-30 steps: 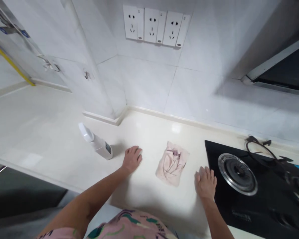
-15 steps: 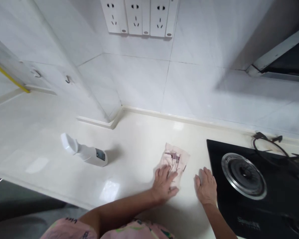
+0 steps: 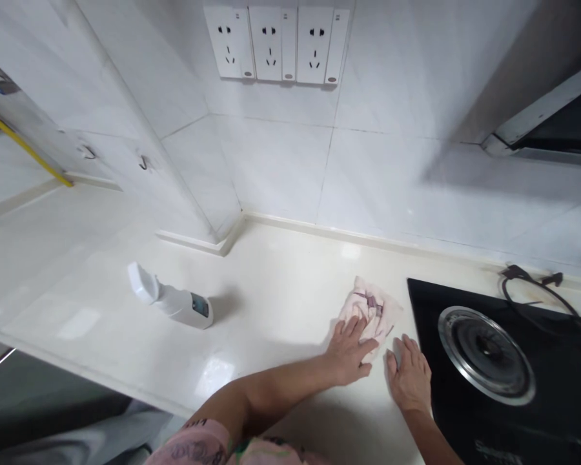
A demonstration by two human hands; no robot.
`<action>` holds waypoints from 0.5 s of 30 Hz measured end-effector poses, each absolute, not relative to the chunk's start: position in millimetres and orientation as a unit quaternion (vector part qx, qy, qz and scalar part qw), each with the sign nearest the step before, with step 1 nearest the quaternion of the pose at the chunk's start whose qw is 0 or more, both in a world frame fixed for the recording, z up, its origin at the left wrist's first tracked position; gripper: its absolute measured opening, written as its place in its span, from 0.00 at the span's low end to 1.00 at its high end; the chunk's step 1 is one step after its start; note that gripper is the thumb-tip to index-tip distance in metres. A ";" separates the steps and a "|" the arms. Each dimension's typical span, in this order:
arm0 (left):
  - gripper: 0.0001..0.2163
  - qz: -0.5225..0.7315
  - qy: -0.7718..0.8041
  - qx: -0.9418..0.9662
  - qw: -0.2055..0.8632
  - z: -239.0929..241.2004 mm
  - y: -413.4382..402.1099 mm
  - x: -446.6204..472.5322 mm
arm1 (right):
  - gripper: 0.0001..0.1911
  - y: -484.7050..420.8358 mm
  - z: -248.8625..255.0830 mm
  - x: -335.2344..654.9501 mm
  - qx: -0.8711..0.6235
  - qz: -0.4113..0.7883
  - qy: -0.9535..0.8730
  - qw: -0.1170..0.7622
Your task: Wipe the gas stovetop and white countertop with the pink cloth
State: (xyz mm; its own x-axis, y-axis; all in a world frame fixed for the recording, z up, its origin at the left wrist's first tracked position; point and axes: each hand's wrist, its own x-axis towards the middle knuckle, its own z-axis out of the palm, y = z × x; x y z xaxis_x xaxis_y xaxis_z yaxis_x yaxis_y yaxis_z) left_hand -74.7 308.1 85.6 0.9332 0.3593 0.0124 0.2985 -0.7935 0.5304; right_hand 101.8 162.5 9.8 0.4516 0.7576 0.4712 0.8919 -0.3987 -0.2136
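Note:
A folded pale pink cloth (image 3: 375, 309) with dark markings lies on the cream countertop (image 3: 271, 303), just left of the hob. My left hand (image 3: 348, 349) rests flat on the cloth's near edge, fingers stretched out over it. My right hand (image 3: 409, 378) lies palm down on the counter beside the cloth, fingers spread, touching the hob's left edge. A white spray bottle (image 3: 172, 302) stands tilted on the counter well to the left of both hands.
A black glass gas hob (image 3: 513, 387) with a round burner (image 3: 484, 349) fills the right side. A black pan support (image 3: 532, 284) lies at its back edge. Tiled walls with three sockets (image 3: 275, 44) rise behind; a wall corner juts out at left.
My left hand left the bare counter near the bottle, moved right and came down flat on the cloth; the cloth has shifted toward the hob. My right hand stayed put.

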 end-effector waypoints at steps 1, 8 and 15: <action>0.29 0.068 0.163 0.948 0.263 83.3 301.5 -90.2 | 0.35 162.4 9.2 102.0 -0.822 -0.152 -0.501 0.222; 0.34 0.035 0.080 0.958 0.273 61.5 257.3 -197.0 | 0.29 161.6 6.4 104.1 -0.809 -0.129 -0.506 0.269; 0.49 0.008 0.117 0.965 0.233 61.8 276.6 -147.8 | 0.28 163.9 5.0 106.7 -0.812 -0.168 -0.452 0.329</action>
State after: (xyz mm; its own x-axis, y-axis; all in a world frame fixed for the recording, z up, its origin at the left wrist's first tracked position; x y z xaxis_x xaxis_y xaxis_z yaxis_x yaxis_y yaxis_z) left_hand -147.8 276.6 61.8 0.9723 0.2305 -0.0390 0.2230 -0.8642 0.4511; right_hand 106.7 163.9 5.0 0.5352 0.6235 0.5700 0.8444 -0.3752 -0.3824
